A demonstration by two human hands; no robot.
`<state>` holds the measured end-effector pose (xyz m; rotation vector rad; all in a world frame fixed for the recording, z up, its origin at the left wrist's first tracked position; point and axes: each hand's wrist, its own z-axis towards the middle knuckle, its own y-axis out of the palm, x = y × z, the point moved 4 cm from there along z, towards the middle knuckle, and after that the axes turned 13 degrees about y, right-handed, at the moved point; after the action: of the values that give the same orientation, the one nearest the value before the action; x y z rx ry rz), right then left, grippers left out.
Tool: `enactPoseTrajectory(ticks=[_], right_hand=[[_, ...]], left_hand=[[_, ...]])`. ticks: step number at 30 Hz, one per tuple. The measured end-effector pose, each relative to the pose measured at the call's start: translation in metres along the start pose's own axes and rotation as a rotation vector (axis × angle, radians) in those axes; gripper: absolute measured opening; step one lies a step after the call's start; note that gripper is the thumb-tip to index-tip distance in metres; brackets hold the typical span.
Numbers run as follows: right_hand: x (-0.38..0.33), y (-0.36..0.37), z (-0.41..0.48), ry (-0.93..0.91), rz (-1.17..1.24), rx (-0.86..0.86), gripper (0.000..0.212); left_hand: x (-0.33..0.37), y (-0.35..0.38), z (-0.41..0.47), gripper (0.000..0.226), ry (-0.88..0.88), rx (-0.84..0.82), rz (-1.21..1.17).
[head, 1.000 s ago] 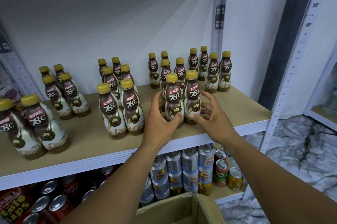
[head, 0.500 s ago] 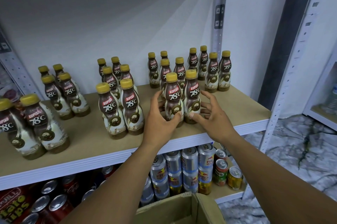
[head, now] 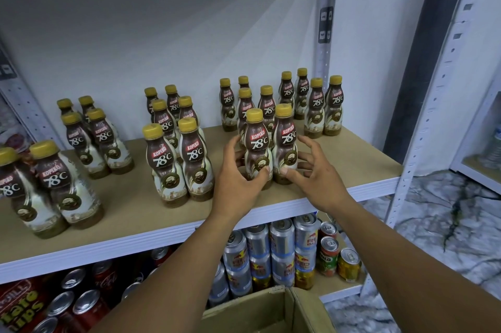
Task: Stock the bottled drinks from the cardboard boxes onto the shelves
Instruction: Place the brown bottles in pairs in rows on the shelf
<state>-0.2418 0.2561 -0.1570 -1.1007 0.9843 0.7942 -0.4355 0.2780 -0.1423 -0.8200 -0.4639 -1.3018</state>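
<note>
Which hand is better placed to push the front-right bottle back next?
Right, likely: the right hand has its thumb on the front-right bottle, fingers curled round its side; the left hand holds the front-left bottle.

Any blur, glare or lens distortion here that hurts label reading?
Head view: the front bottles held by the left hand and right hand are sharp, labels readable, no glare; the wide lens leans the left-edge bottles and the right shelf post outward; a broad shadow darkens the upper back wall; the lower-shelf cans sit dim.
</note>
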Motion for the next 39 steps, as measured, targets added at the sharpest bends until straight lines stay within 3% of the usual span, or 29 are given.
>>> enactPoseTrajectory(ticks=[8,17,21,24,26,28,32,39], right_hand=[[0.0,-0.003,-0.002,0.039,0.052,-0.032,0.086],[0.002,-0.014,0.001,0.13,0.225,-0.044,0.052],[0.002,-0.023,0.006,0.18,0.356,-0.004,0.041],[-0.007,-0.034,0.011,0.2,0.419,0.055,0.036],[-0.02,-0.045,0.019,0.169,0.409,0.112,0.034],[-0.04,-0.056,0.032,0.113,0.364,0.147,0.032],[-0.085,-0.078,0.067,-0.013,0.256,0.181,0.021],[-0.142,-0.12,0.119,-0.176,0.008,0.301,0.022]], left_hand=[[0.005,-0.002,-0.001,0.081,-0.048,0.029,-0.035],[0.026,-0.01,-0.015,0.083,-0.045,-0.006,0.01],[0.066,-0.025,-0.007,0.067,0.084,0.066,0.028],[0.1,-0.043,0.021,0.038,0.23,0.121,0.057],[0.121,-0.053,0.047,0.019,0.291,0.14,0.072],[0.132,-0.064,0.079,0.013,0.327,0.132,0.1],[0.131,-0.073,0.145,0.016,0.287,0.003,0.174],[0.108,-0.029,0.225,0.026,0.184,-0.394,0.377]])
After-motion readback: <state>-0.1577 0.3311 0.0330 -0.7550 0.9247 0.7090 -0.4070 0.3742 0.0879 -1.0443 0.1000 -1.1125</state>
